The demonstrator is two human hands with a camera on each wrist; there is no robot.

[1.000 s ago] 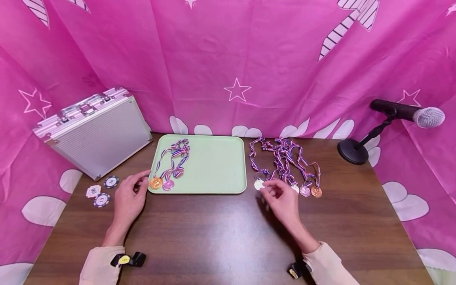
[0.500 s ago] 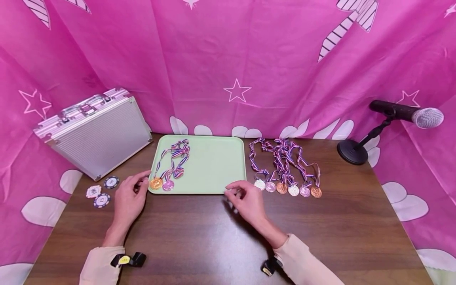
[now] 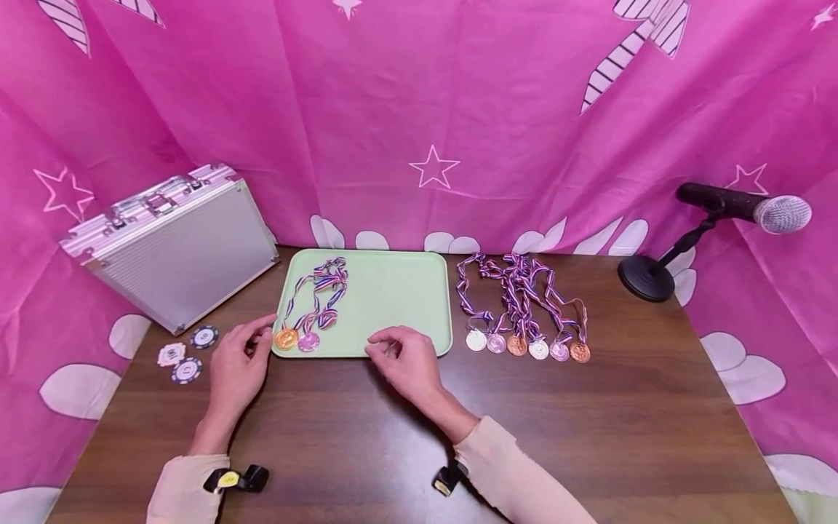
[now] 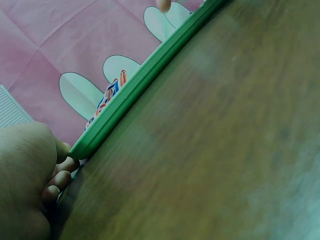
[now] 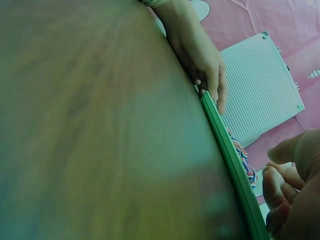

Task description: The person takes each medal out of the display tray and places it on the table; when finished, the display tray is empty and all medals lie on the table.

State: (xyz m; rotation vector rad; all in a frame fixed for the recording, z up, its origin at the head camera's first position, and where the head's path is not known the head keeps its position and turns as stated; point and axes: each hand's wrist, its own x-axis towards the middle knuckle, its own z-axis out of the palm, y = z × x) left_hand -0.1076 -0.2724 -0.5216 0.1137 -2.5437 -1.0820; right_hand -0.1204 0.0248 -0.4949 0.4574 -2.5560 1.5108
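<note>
A pale green tray [image 3: 393, 298] lies on the brown table. Two ribboned medals, one gold [image 3: 286, 338] and one pink [image 3: 309, 340], lie at its front left. My left hand [image 3: 236, 360] rests on the table with loosely curled fingers touching the tray's front left corner [image 4: 82, 145]. My right hand [image 3: 409, 360] hovers at the tray's front edge, fingers loosely curled and holding nothing. Right of the tray lies a row of several medals [image 3: 527, 348] with striped ribbons. The right wrist view shows the tray's rim [image 5: 230, 155] and my left hand [image 5: 200, 55] beyond it.
A shut silver case [image 3: 170, 244] leans at the back left. Three poker chips [image 3: 186, 369] lie in front of it. A microphone [image 3: 746, 204] on a black stand [image 3: 648, 280] is at the back right. Pink cloth surrounds the table.
My right hand has moved left from the row of medals to the tray's front edge, carrying nothing. The left hand has stayed put.
</note>
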